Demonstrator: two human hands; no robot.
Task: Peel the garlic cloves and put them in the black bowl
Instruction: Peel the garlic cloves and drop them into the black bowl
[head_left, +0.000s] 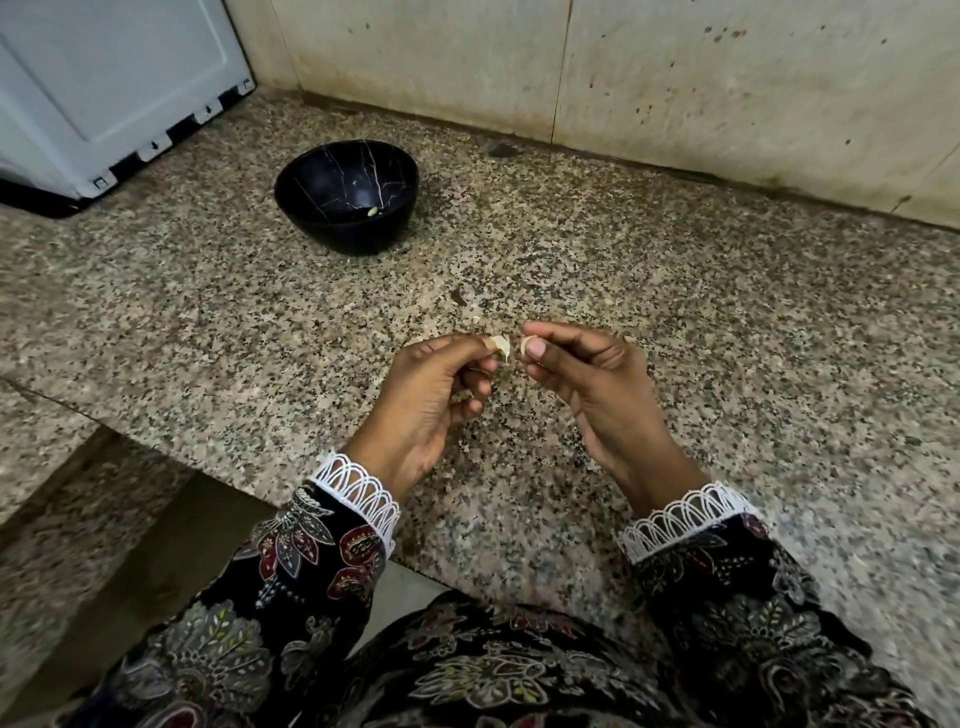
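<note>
**Skin coming off a clove above the counter**

From the head camera, the person is working just below the middle of the frame. The left hand (441, 384) is pinching a pale, papery piece (500, 345) between thumb and fingertips, the other fingers curled under. The right hand (576, 374) is pinching a small garlic clove (530, 343) the same way — thumb pressed flat on it. The two pieces are sitting just beside each other, with a slim gap between; I am reading the left one as skin being pulled away, though it could be a second clove.

To do this well, the right hand should be keeping a firm hold while the left is drawing the skin off in one strip, not tearing it into bits.

The clove is looking creamy and smooth, partly hidden by the thumb. The black bowl (347, 228) is standing well apart, in the upper left of centre on the speckled counter (727, 322) — something small and pale-green (372, 211) is lying inside it.
</note>
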